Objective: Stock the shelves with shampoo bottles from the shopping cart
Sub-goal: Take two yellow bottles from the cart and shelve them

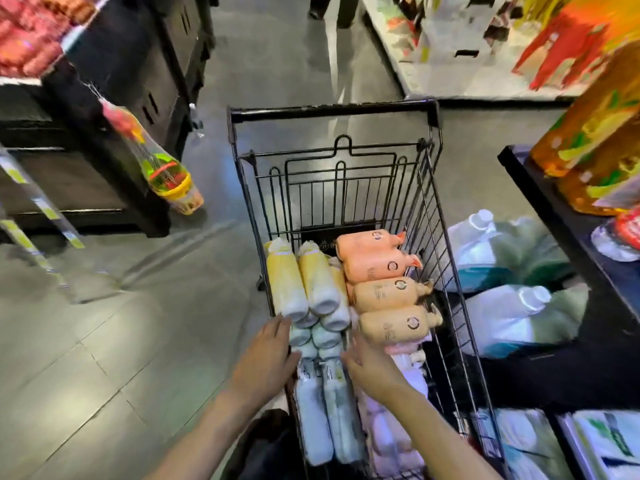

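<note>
A black wire shopping cart (429, 209) stands in the aisle, full of lying shampoo bottles. Yellow bottles (287, 282) lie at its left, orange ones (377, 268) and tan ones (391, 325) at its right, pale green-white ones (313, 417) in the near part. My left hand (266, 358) reaches over the cart's left rim with straight fingers beside the pale bottles. My right hand (370, 367) hovers over them with its fingers spread, holding nothing. Whether either hand touches a bottle is unclear.
A dark shelf unit (568, 209) on the right carries orange packs on top and white-green bottles (505, 317) lower down. Black shelves (114, 133) stand at the left with a hanging net of toys (159, 168). Grey tiled floor (104, 341) lies to the left of the cart.
</note>
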Motion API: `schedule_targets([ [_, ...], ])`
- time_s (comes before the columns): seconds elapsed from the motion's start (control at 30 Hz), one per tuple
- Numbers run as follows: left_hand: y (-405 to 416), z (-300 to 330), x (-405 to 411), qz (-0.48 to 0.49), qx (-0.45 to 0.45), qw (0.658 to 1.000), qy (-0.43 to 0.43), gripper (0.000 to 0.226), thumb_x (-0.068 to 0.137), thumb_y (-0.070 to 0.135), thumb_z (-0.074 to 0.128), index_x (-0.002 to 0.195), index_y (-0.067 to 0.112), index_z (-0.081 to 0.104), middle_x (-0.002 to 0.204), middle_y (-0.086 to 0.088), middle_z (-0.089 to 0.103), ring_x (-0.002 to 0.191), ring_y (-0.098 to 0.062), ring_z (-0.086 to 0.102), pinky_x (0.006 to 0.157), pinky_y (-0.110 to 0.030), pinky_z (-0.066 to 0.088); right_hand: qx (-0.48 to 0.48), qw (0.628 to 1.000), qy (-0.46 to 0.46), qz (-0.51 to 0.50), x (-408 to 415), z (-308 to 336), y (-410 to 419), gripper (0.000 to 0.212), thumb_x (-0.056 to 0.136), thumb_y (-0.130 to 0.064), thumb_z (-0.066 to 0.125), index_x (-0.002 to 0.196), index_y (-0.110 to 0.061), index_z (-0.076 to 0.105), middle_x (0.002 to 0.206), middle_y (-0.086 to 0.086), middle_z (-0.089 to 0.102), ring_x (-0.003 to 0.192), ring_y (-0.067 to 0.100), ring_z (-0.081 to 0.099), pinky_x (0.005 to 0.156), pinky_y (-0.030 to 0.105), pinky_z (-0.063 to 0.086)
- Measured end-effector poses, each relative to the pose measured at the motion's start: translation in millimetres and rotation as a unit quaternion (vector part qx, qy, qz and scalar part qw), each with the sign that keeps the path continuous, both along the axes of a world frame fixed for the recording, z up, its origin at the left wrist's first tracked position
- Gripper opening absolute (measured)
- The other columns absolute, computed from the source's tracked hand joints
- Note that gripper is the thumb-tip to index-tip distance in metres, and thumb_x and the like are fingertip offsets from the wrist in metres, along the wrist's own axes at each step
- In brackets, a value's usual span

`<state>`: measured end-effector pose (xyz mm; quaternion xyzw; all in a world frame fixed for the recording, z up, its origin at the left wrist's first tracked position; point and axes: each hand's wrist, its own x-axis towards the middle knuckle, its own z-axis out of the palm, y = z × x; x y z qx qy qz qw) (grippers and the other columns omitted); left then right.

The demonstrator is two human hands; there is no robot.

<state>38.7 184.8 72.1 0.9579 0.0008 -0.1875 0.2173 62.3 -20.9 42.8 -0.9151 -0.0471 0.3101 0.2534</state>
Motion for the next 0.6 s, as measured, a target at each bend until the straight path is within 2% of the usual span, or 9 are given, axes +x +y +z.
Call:
schedule_targets([
  [0.13, 16.1, -12.5, 72.7, -0.017, -0.007, 0.999, 0.037, 0.067, 0.095, 0.036, 0.048, 0.149, 0.009, 0.019, 0.157, -0.010, 0.016, 0.143, -0.025, 0.019, 0.114, -0.033, 0.023, 0.018, 0.997, 0.026, -0.075, 59.2, -12.5, 22.3, 0.058, 0.088, -0.049, 0.043, 0.137, -0.018, 0.038, 0.132, 0.010, 0.051, 0.120, 0.031, 0.050, 0.092, 0.041, 0.045],
  [0.23, 18.0, -22.7, 126.1, -0.014, -0.031, 0.998, 0.061, 0.066, 0.096, 0.033, 0.047, 0.149, 0.005, 0.018, 0.156, -0.012, 0.016, 0.143, -0.026, 0.019, 0.114, -0.035, 0.023, 0.036, 0.991, 0.029, -0.123, 103.8, -16.8, 40.5, 0.052, 0.095, -0.039, 0.048, 0.139, -0.013, 0.036, 0.135, 0.012, 0.048, 0.123, 0.031, 0.047, 0.097, 0.041, 0.042],
  [0.3, 15.4, -30.0, 160.2, -0.002, -0.041, 0.997, 0.068, 0.065, 0.097, 0.031, 0.047, 0.148, 0.002, 0.018, 0.154, -0.016, 0.020, 0.142, -0.028, 0.022, 0.112, -0.036, 0.025, 0.046, 0.988, 0.030, -0.148, 136.5, -25.7, 50.9, 0.061, 0.093, -0.045, 0.050, 0.142, -0.012, 0.033, 0.135, 0.015, 0.049, 0.121, 0.032, 0.049, 0.098, 0.043, 0.043],
  [0.4, 9.6, -39.0, 199.4, 0.065, -0.067, 0.991, 0.095, 0.061, 0.096, 0.027, 0.049, 0.143, -0.002, 0.025, 0.147, -0.019, 0.031, 0.136, -0.031, 0.030, 0.106, -0.036, 0.029, 0.047, 0.983, 0.044, -0.172, 170.0, -51.6, 63.3, 0.073, 0.086, -0.055, 0.055, 0.141, -0.011, 0.034, 0.134, 0.016, 0.051, 0.121, 0.033, 0.050, 0.098, 0.045, 0.044],
  [0.5, 7.7, -56.3, 219.8, 0.141, -0.064, 0.980, 0.126, 0.060, 0.094, 0.027, 0.050, 0.139, -0.006, 0.029, 0.146, -0.021, 0.029, 0.137, -0.034, 0.026, 0.110, -0.041, 0.028, -0.011, 0.984, 0.051, -0.169, 183.2, -69.6, 78.3, 0.091, 0.080, -0.065, 0.057, 0.142, -0.005, 0.029, 0.143, 0.019, 0.039, 0.130, 0.035, 0.040, 0.104, 0.045, 0.038],
  [0.53, 8.3, -62.8, 222.7, 0.170, -0.067, 0.973, 0.140, 0.063, 0.093, 0.028, 0.051, 0.140, -0.006, 0.027, 0.148, -0.020, 0.027, 0.137, -0.034, 0.025, 0.109, -0.042, 0.029, -0.027, 0.982, 0.071, -0.173, 184.1, -73.7, 82.6, 0.098, 0.076, -0.067, 0.059, 0.143, -0.004, 0.027, 0.145, 0.019, 0.037, 0.131, 0.035, 0.038, 0.105, 0.044, 0.037],
  [0.6, 8.2, -74.0, 223.1, 0.233, -0.090, 0.953, 0.172, 0.074, 0.094, 0.028, 0.051, 0.147, -0.003, 0.011, 0.150, -0.006, 0.018, 0.134, -0.026, 0.029, 0.098, -0.035, 0.040, -0.041, 0.976, 0.107, -0.184, 180.9, -85.1, 88.9, 0.107, 0.070, -0.071, 0.062, 0.144, -0.003, 0.025, 0.145, 0.019, 0.037, 0.131, 0.034, 0.038, 0.103, 0.042, 0.039],
])
